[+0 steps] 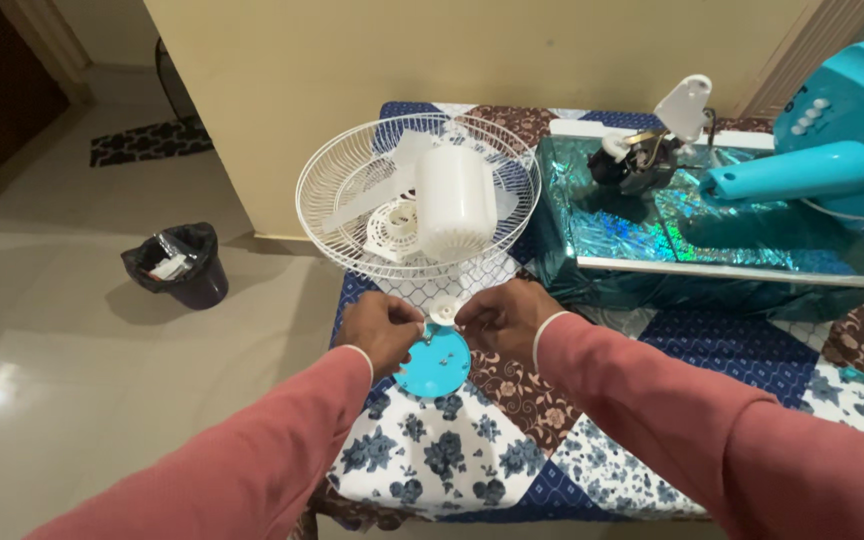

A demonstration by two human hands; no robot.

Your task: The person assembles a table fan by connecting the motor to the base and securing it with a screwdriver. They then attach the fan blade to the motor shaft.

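Both hands pinch a small white cap [443,312] over the blue disc [433,364] above the quilted surface [512,450], left hand [380,328] steadying, right hand [500,318] turning; best keep cap square to disc.

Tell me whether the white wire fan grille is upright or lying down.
Lying down: the white wire fan grille rests dished-side up on the patchwork cloth, holding a white plastic cylinder.

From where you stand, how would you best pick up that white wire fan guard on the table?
Grip the white wire fan guard by its thick outer rim, at the near-left edge, coming from the table's open left side. It lies like a bowl, rim uppermost, with a white cylinder and fan blades inside, so reaching in from above is awkward.
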